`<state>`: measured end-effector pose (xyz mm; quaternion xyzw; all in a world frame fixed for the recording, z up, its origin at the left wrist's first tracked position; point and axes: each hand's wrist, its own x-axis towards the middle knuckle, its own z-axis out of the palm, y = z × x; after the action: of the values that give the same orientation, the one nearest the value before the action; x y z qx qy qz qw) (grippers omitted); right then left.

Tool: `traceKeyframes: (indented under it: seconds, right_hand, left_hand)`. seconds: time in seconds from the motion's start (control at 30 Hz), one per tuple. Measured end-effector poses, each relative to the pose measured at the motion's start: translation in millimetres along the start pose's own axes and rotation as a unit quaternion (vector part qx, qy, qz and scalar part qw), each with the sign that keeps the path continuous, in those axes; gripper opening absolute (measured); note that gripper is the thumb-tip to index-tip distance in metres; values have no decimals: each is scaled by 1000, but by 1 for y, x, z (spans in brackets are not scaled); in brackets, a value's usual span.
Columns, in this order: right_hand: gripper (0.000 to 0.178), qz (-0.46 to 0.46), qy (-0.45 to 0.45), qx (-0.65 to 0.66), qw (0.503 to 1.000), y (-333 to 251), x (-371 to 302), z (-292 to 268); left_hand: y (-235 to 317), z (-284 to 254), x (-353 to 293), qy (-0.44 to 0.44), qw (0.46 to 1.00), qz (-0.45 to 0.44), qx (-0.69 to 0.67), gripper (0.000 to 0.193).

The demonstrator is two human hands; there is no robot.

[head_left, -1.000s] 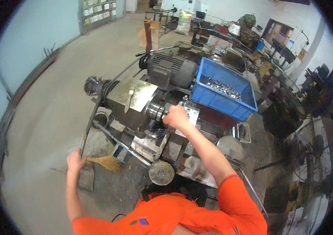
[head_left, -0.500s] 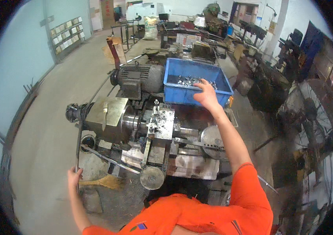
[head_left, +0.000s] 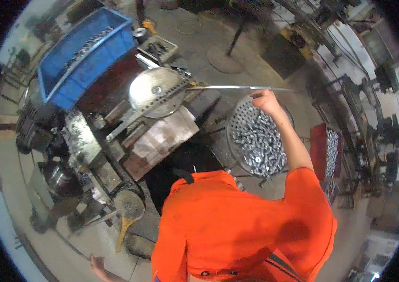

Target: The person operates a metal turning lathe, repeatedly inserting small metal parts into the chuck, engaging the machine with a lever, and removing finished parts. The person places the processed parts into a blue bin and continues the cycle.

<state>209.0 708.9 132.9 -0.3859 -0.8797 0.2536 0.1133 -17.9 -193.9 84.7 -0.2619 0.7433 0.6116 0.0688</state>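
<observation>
My right hand (head_left: 266, 102) is over the upper edge of a round perforated metal basket (head_left: 242, 112). Its fingers are curled together, and what they hold, if anything, is too small to make out. Shiny small metal parts (head_left: 259, 145) are heaped in the basket. A slim metal bar (head_left: 230, 87) from the machine reaches close to this hand; whether they touch I cannot tell. At the lower left, my left hand (head_left: 98, 264) is closed around the end of a long dark rod (head_left: 71, 246).
An oily machine carries a large round disc (head_left: 150, 87) and a smaller round weight (head_left: 129, 206). Behind it stands a blue bin (head_left: 93, 58) with metal parts. At right is a red tray (head_left: 318, 150) of parts. A straw broom (head_left: 124, 232) lies below the weight.
The view has swung to the right. My right hand has left the blue bin for the perforated basket, its fingers now drawn together. My left hand stays on the rod.
</observation>
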Motion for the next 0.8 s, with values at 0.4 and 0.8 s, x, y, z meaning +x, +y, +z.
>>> traceKeyframes:
  seconds: [0.4,0.8]
  right_hand:
    - [24,89,-187,-281,937,65,-57,96]
    - [23,61,-122,-228,964,66,-42,98]
  left_hand:
    - [12,21,-20,101,989,64,83,37]
    - [-7,-12,7,59,997,50,22,39]
